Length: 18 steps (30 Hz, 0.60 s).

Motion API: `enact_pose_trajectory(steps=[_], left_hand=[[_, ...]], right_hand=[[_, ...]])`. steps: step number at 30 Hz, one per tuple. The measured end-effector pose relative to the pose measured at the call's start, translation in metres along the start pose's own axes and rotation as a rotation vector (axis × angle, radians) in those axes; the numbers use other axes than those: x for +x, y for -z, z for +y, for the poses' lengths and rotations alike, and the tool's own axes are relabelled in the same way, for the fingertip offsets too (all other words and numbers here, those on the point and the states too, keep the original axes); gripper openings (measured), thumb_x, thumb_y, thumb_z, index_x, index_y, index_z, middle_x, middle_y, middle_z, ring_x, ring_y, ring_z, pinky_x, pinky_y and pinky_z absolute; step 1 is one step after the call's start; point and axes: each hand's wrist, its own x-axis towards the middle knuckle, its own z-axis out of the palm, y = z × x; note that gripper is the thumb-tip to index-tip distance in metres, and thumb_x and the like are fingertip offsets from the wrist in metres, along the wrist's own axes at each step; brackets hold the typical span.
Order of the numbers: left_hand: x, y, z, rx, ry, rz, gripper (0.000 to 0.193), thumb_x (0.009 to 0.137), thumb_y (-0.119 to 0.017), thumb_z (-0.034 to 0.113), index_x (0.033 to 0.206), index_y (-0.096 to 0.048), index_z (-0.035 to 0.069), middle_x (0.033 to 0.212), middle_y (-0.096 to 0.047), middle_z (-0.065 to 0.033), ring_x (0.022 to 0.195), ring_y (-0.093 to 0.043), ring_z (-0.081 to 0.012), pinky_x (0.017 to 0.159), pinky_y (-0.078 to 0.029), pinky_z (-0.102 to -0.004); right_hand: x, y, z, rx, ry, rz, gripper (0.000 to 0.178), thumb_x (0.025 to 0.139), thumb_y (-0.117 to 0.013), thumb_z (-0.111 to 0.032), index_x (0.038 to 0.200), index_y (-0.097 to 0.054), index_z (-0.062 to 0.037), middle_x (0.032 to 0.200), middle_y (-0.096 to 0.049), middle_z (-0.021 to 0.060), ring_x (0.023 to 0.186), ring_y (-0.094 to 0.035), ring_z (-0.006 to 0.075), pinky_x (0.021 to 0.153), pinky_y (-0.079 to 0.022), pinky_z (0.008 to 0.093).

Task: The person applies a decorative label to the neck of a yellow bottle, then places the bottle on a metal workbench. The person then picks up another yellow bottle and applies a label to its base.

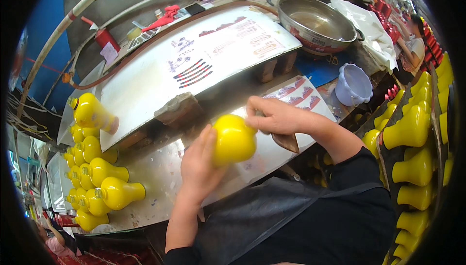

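Note:
My left hand (pixel 200 165) is wrapped round the side of a glossy yellow vase (pixel 234 141), whose rounded end faces me. The rest of its body is hidden by that angle. My right hand (pixel 274 115) is closed at the vase's right edge, its thumb and fingers bent close to the surface. A flat, brown, wedge-shaped tool (pixel 286 142), perhaps a scraper, juts out below the right fingers. Under both hands lies a white decal sheet (pixel 272 160); purple and red printed patterns (pixel 307 92) show at its far end.
Several yellow vases (pixel 116 193) lie at the left; one vase (pixel 92 112) stands upright. A raised white board (pixel 145 100) carries decals. Behind are a metal basin (pixel 315 17) and a lavender bucket (pixel 354 84). Racked yellow vases (pixel 412 168) line the right, with a person (pixel 411 46) beyond.

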Motion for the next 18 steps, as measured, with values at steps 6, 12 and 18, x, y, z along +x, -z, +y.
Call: enact_pose_trajectory(steps=[6, 12, 18], left_hand=[[0.014, 0.0, 0.008, 0.151, -0.088, 0.193, 0.088, 0.072, -0.087, 0.01, 0.151, -0.047, 0.001, 0.141, -0.061, -0.0242, 0.124, -0.062, -0.0424, 0.105, -0.049, -0.0477], [-0.001, 0.02, -0.004, 0.052, 0.131, 0.289, 0.04, 0.086, -0.076, 0.007, 0.124, -0.068, 0.0, 0.125, -0.07, -0.0187, 0.116, -0.066, -0.0373, 0.101, -0.05, -0.0451], [-0.034, 0.016, -0.015, -0.193, 0.336, 0.106, 0.021, 0.088, -0.072, 0.001, 0.109, -0.075, 0.002, 0.102, -0.077, -0.0132, 0.096, -0.073, -0.0276, 0.088, -0.054, -0.0351]], right_hand=[[-0.017, 0.012, 0.01, 0.328, 0.034, 0.219, 0.02, 0.101, -0.061, -0.029, 0.103, -0.057, -0.0088, 0.089, -0.062, 0.0011, 0.07, -0.057, 0.0066, 0.058, -0.046, 0.0217], [-0.043, 0.102, 0.025, 0.622, -0.017, 0.774, 0.029, 0.101, -0.062, -0.033, 0.113, -0.064, -0.0058, 0.086, -0.065, 0.0052, 0.054, -0.057, 0.0104, 0.049, -0.047, 0.0232], [-0.031, 0.202, 0.069, 0.691, 0.036, 1.223, 0.029, 0.103, -0.06, -0.036, 0.1, -0.062, -0.0071, 0.069, -0.059, 0.002, 0.042, -0.05, 0.01, 0.038, -0.039, 0.023]])
